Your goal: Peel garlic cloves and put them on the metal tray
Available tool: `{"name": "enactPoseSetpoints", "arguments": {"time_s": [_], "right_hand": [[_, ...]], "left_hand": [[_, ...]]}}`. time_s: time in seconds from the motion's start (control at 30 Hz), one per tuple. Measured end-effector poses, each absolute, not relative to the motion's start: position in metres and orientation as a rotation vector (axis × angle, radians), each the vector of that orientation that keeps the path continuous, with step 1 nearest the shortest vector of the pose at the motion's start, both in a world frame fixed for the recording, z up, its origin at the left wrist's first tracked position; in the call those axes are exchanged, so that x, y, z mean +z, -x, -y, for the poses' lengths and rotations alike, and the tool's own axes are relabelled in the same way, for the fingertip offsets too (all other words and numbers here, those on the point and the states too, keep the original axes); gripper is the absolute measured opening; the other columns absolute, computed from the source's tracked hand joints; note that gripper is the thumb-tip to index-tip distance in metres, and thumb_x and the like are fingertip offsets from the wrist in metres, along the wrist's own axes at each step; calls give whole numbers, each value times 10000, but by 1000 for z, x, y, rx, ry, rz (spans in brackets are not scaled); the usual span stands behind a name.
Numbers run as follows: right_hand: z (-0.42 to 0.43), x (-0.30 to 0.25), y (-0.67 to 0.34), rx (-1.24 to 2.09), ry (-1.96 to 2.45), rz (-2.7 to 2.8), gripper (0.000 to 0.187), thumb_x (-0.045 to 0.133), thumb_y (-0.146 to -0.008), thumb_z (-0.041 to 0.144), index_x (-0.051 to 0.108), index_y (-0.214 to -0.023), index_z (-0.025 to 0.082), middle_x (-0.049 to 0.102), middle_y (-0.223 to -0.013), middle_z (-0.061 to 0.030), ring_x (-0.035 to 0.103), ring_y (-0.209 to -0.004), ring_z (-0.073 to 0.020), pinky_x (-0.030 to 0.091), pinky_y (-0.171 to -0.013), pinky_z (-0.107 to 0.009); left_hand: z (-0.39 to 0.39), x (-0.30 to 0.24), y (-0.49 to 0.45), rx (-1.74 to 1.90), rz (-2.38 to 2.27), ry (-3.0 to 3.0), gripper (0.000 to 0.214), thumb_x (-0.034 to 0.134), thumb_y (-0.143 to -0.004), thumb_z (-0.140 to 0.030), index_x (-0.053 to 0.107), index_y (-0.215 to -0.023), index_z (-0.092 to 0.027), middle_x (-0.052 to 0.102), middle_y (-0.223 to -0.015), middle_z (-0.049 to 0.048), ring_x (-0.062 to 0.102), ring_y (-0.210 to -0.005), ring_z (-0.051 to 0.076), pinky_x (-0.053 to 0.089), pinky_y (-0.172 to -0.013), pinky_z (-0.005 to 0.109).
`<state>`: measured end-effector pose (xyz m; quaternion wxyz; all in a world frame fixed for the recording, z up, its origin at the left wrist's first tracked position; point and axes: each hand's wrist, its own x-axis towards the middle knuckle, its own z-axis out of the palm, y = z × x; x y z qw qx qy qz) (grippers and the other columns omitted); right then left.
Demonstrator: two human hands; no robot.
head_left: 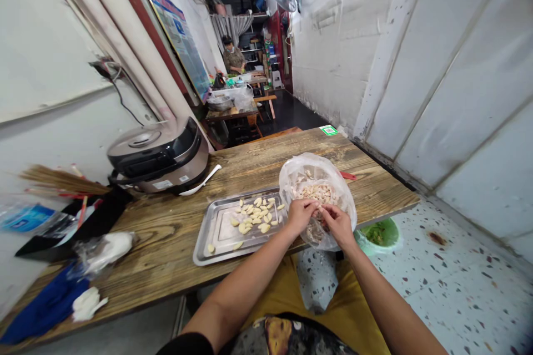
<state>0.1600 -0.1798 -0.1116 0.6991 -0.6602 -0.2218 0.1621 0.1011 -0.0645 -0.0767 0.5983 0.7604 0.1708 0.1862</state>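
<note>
A clear plastic bag (348,199) lies open on the table, with unpeeled garlic cloves (320,193) and loose skins inside. Over its near side, my left hand (301,215) and my right hand (338,225) meet with fingertips pinched together. Both seem to hold one small pale garlic clove (318,206), mostly hidden by the fingers. Left of the bag, and touching it, is a metal tray (214,221). Peeled garlic cloves (257,212) are scattered over the tray, mostly in its right half.
A rice cooker (160,155) and a white spoon (202,180) sit at the table's left. A red-handled tool (348,176) is partly behind the bag. On the floor at right stands a green-lined bin (381,233). Another person (234,58) works at a far table.
</note>
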Motion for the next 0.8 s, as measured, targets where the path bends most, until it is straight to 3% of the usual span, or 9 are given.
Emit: {"name": "enactPoseSetpoints", "arguments": {"time_s": [0.23,0.43,0.63,0.8], "right_hand": [[181,-124,-166,421,1442,472,350,581,-705,454,646,-889,164,628,-596,-11,528,-442,-126,447,-449,-251],[182,-123,-166,403,1502,484,386,547,-716,495,645,-876,158,606,-547,-11,532,-438,-140,442,-430,-253],[183,-117,-164,395,1478,502,347,587,-705,467,645,-858,161,648,-637,-30,521,-437,-122,435,-430,-240],[184,-120,-165,396,1449,481,341,587,-707,471,647,-846,164,612,-562,-1,533,-441,-131,452,-457,-254]], "left_hand": [[69,-75,-100,363,-452,-1712,230,534,-744,-263,679,-846,-115,637,-598,13,576,-539,119,465,-560,227],[68,-76,-101,370,-459,-1750,226,541,-745,-280,684,-842,-135,633,-584,2,563,-526,108,458,-551,215],[68,-75,-102,372,-460,-1666,187,604,-699,-283,678,-762,-123,632,-576,7,555,-502,99,447,-517,200],[69,-80,-101,364,-466,-1481,192,606,-701,-264,672,-801,-114,665,-638,28,598,-554,119,489,-584,242]]}}
